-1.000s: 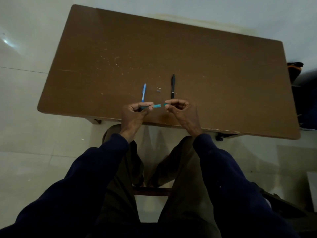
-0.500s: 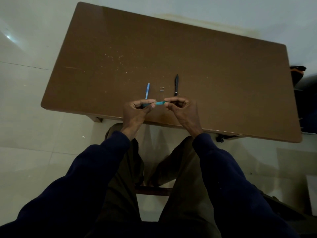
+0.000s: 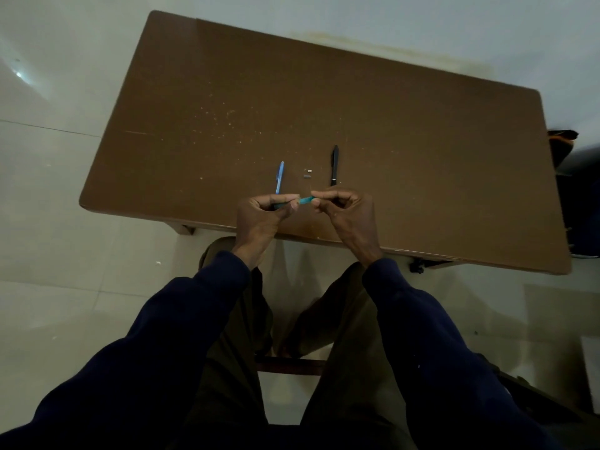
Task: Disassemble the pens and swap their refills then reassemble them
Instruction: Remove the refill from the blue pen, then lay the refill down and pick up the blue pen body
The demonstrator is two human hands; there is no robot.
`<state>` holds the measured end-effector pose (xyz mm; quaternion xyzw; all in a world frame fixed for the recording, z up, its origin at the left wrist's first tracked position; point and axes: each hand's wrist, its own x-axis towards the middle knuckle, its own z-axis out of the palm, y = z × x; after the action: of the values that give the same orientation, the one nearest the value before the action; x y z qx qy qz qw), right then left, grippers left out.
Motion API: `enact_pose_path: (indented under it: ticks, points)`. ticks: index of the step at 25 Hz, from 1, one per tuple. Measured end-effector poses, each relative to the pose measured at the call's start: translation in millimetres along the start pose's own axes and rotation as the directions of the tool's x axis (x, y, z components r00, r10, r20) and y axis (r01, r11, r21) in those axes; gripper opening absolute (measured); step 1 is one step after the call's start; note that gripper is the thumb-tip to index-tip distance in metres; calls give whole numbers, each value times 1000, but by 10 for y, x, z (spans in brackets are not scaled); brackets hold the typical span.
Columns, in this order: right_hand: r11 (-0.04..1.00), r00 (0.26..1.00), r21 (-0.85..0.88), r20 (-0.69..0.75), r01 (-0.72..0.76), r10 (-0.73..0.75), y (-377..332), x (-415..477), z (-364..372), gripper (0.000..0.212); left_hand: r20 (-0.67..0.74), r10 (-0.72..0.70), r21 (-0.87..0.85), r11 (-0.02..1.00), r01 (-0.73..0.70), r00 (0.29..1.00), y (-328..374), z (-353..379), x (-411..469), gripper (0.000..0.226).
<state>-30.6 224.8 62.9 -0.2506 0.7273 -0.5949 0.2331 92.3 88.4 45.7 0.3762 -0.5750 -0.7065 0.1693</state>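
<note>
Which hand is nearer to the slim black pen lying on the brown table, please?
Right. The right hand sits just short of the slim black pen; the left hand is farther off to its left.

A: Open room?
B: Wide brown table (image 3: 341, 92), far half and both ends.
A: In the way?
B: Blue pen piece (image 3: 280, 177), two small parts (image 3: 307, 174), black pen (image 3: 334, 164), side by side near the front edge, apart.
</note>
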Motion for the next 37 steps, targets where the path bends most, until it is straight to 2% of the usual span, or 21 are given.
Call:
enact_pose_path:
  ticks: [7, 10, 13, 20, 24, 30, 37]
  points:
    - [986, 998, -166, 55, 14, -5, -19, 55, -266, 22, 96, -16, -2, 1000, 16, 995, 98, 154, 37, 18]
    - [970, 997, -239, -79, -32, 13, 130, 109, -465, 18, 56, -54, 25, 998, 52, 997, 70, 94, 70, 22]
    - [938, 970, -313, -232, -151, 79, 359, 158, -672, 15, -35, -75, 95, 992, 78, 997, 26, -35, 108, 19]
    - [898, 904, -306, -385, -316, 186, 733, 247, -819, 15, -134, -20, 238, 970, 52, 991, 32, -158, 286, 20]
    - [870, 906, -357, -371, -340, 202, 801, 236, -853, 19, -184, 19, 333, 942, 44, 983, 11, -139, 424, 23]
    - [865, 910, -381, -374, -326, 178, 746, 216, -811, 22, -170, 26, 496, 866, 63, 985, -113, -35, 614, 23]
    - [833, 963, -525, -269, -177, 35, 604, 262, -405, 13, -185, 20, 621, 777, 102, 982, -92, 48, 718, 25]
